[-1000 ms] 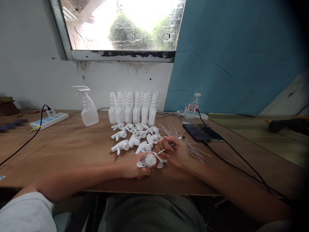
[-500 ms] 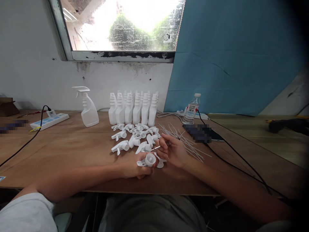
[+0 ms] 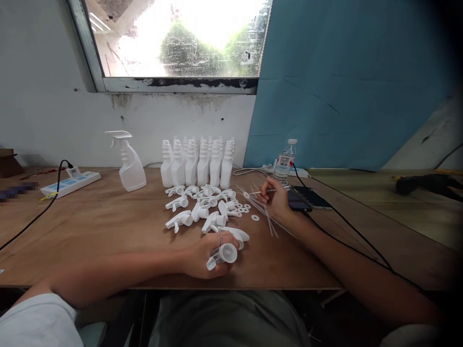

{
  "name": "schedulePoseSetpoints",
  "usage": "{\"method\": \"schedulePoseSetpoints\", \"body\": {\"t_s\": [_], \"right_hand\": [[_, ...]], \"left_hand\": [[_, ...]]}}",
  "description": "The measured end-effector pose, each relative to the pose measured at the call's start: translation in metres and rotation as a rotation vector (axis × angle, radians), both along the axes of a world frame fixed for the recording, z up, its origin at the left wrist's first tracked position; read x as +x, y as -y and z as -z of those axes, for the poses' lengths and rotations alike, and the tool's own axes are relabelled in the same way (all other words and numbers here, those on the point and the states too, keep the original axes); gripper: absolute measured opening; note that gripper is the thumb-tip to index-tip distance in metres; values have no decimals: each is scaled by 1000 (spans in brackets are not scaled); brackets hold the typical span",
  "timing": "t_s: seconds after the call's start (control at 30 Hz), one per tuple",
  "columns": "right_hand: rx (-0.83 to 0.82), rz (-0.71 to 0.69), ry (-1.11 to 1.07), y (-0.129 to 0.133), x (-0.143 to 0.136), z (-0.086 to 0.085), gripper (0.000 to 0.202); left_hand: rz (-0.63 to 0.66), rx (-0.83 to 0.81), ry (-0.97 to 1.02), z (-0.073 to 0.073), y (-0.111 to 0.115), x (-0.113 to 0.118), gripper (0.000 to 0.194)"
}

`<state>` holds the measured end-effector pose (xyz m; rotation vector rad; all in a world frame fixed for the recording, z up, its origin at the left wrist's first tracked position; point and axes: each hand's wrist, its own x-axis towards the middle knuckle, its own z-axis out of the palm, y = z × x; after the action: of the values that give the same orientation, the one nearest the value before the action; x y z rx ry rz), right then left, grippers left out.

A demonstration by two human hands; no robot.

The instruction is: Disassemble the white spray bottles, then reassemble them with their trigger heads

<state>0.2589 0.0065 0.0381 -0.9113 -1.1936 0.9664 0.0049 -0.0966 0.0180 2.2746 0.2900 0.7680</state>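
Observation:
My left hand is wrapped round a white spray trigger head, its round collar facing me. My right hand is closed in a pinch on a thin tool, over the white tubes. At the tool's tip there is a small white washer. Several more washers lie between the tubes and the loose trigger heads. Behind these, several white bottles without heads stand upright in rows.
A spray bottle with its head on stands at the left, beyond a power strip. A water bottle, a phone and black cables are at the right.
My right hand has moved away from the left hand, up and right to the tubes, uncovering the washers. My left hand has shifted slightly towards me with the trigger head.

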Motion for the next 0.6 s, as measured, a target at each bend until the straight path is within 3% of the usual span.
{"method": "schedulePoseSetpoints", "body": {"t_s": [0.1, 0.23, 0.37, 0.6], "right_hand": [[-50, 63, 143, -10, 5, 6, 48], [-43, 69, 244, -8, 3, 8, 48], [-15, 35, 294, 1, -4, 4, 50], [-1, -20, 384, 13, -14, 0, 53]], "left_hand": [[-41, 168, -55, 0, 5, -3, 20], [-120, 362, -126, 5, 8, -5, 56], [-84, 494, -125, 10, 7, -1, 84], [-185, 641, -158, 10, 9, 0, 92]]}}
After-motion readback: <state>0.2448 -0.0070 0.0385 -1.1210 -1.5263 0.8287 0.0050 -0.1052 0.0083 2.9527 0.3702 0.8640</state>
